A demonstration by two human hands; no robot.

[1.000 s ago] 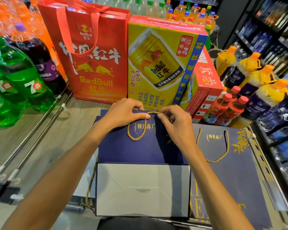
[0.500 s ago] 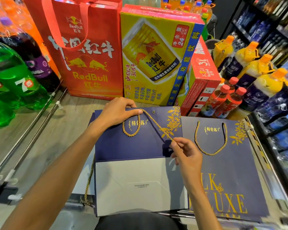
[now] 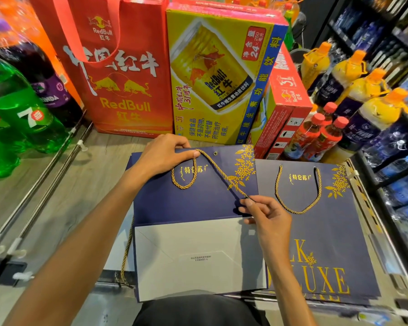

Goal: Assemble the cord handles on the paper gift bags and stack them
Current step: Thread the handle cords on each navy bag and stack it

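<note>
A flat navy gift bag (image 3: pixel 184 208) with its grey base folded up lies in front of me on the shelf. My left hand (image 3: pixel 161 155) grips its top edge at the left cord hole. A gold cord (image 3: pixel 218 169) runs from under that hand, loops down, then stretches diagonally to my right hand (image 3: pixel 265 211), which pinches its free end over the bag. The right eyelet (image 3: pixel 215 153) has no cord in it. To the right lies a stack of navy bags (image 3: pixel 335 234), the top one with its gold handle (image 3: pixel 297 191) fitted.
A red RedBull bag (image 3: pixel 118 74) and yellow RedBull carton (image 3: pixel 219 74) stand just behind the bags. Green soda bottles (image 3: pixel 17 114) stand left, orange-capped bottles (image 3: pixel 353 95) right. Another gold cord (image 3: pixel 126 252) hangs off the bag's left side. Metal shelf rails (image 3: pixel 40 191) run along the left.
My right hand drew the cord's free end away from the bag's top edge, down and right. The left hand stayed on the top edge. The camera tilted slightly downward.
</note>
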